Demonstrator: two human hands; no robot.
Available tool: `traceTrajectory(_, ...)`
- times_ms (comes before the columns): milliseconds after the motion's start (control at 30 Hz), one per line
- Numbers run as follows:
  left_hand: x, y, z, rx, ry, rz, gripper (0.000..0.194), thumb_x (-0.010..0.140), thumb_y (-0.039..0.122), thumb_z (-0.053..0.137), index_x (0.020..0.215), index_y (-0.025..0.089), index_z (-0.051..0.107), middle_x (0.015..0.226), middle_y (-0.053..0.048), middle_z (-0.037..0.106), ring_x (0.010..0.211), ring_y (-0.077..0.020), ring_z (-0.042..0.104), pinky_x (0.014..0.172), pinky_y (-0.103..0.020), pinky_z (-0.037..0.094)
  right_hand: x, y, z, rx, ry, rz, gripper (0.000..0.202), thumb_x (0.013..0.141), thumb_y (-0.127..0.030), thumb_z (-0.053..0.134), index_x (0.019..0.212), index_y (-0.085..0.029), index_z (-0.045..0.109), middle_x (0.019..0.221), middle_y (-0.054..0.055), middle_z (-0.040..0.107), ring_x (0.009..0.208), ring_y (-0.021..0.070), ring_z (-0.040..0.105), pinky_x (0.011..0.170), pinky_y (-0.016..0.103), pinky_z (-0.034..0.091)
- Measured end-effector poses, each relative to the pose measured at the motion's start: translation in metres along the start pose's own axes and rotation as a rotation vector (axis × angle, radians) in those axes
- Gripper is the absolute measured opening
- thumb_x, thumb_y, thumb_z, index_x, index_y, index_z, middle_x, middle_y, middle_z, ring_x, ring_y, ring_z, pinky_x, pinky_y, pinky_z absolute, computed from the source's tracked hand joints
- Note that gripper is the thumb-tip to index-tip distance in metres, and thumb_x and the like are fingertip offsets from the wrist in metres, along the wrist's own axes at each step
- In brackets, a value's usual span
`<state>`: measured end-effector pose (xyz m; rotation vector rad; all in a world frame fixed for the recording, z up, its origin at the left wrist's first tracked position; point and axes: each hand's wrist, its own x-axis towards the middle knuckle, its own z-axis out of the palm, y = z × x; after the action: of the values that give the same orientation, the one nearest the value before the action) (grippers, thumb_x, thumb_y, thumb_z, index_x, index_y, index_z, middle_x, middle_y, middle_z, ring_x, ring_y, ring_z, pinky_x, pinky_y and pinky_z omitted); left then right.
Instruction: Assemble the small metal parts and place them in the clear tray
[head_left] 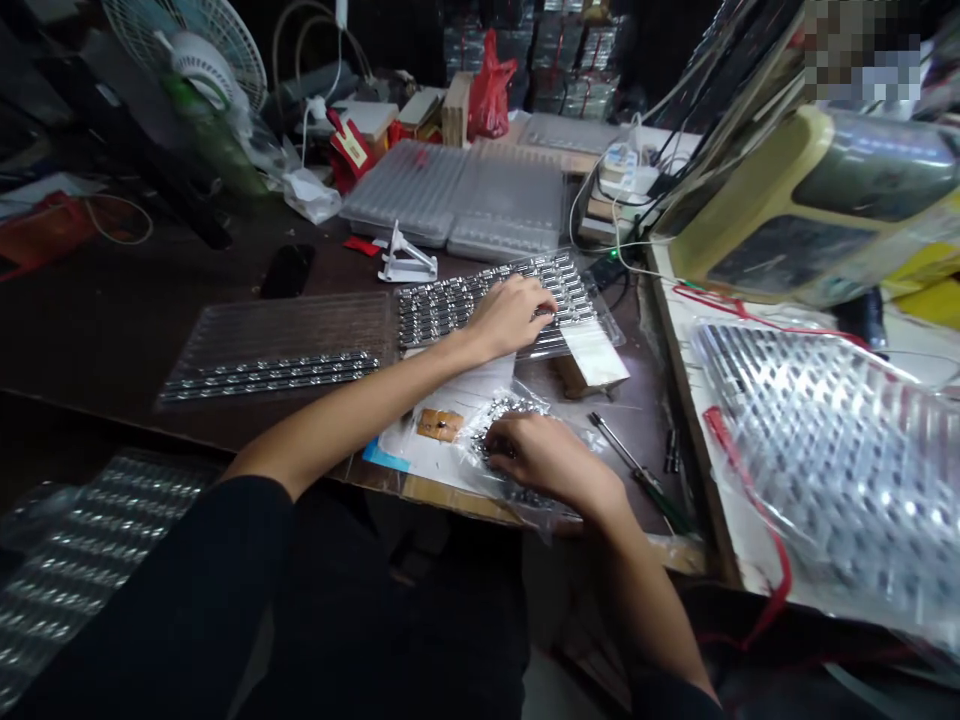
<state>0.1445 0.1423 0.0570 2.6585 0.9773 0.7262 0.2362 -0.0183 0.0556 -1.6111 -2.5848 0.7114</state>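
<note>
Basically, left fingers (546, 299) curl over rods (442, 308) at 1 o'clock, right fingers (504, 428) bend into parts bag (516, 403) at 5; grips unclear; snagging the bag could spill it.

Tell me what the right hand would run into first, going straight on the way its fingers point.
Most likely the small shiny parts right at the fingertips of the right hand. Beyond them, roughly in line, lies the orange-brown piece; hand height is unclear.
</note>
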Motion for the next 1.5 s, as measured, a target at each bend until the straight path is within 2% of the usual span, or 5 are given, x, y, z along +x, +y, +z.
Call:
traceTrajectory(167, 0.026, 0.012, 0.026, 0.106, 0.014, 0.022, 0.008, 0.082, 0.020, 0.069, 0.085, 0.012, 0.072, 0.103, -0.013, 0.065, 0.109, -0.0304, 0.055, 0.091, -0.043, 0.045, 0.000, -0.001, 0.005, -0.015, 0.060, -0.029, 0.010, 0.083, -0.014, 0.064, 0.087, -0.022, 0.069, 0.089, 0.007, 0.074, 0.076, 0.0227, 0.068, 0.060, 0.031, 0.044)
traceTrajectory(333, 0.011, 0.013, 0.012, -0.063, -0.001, 0.003, 0.007, 0.089, 0.019, 0.064, 0.093, 0.015, 0.066, 0.100, -0.008, 0.068, 0.096, -0.0245, 0.063, 0.085, -0.039, 0.048, 0.003, -0.003, 0.006, -0.021, 0.008, -0.025, 0.017, 0.089, -0.013, 0.054, 0.086, -0.021, 0.068, 0.086, 0.007, 0.073, 0.070, 0.0195, 0.065, 0.060, 0.029, 0.039)
traceTrajectory(600, -0.105, 0.015, -0.047, -0.379, 0.045, -0.150, 0.006, 0.089, 0.016, 0.058, 0.094, 0.017, 0.061, 0.093, -0.001, 0.069, 0.084, -0.0135, 0.064, 0.080, -0.027, 0.050, 0.010, -0.007, 0.005, -0.033, 0.130, -0.024, 0.018, 0.096, -0.023, 0.050, 0.093, -0.018, 0.068, 0.092, 0.008, 0.070, 0.074, 0.0179, 0.063, 0.062, 0.028, 0.036)
traceTrajectory(867, -0.196, -0.019, -0.043, -0.369, 0.039, -0.434, 0.013, 0.089, 0.026, 0.060, 0.094, 0.019, 0.069, 0.095, -0.003, 0.074, 0.089, -0.0175, 0.067, 0.081, -0.028, 0.052, 0.026, -0.014, 0.016, -0.098, 0.070, 0.026, 0.019, 0.092, -0.021, 0.052, 0.088, -0.017, 0.069, 0.092, 0.010, 0.070, 0.080, 0.0212, 0.065, 0.062, 0.029, 0.038)
traceTrajectory(1500, -0.206, -0.024, -0.029, -0.368, -0.007, -0.281, 0.003, 0.086, 0.025, 0.070, 0.085, 0.023, 0.073, 0.091, 0.000, 0.076, 0.090, -0.0193, 0.068, 0.089, -0.035, 0.046, 0.042, -0.016, 0.031, 0.243, 0.333, -0.025, 0.019, 0.092, -0.020, 0.053, 0.095, -0.020, 0.072, 0.094, 0.008, 0.073, 0.083, 0.0196, 0.069, 0.075, 0.029, 0.051)
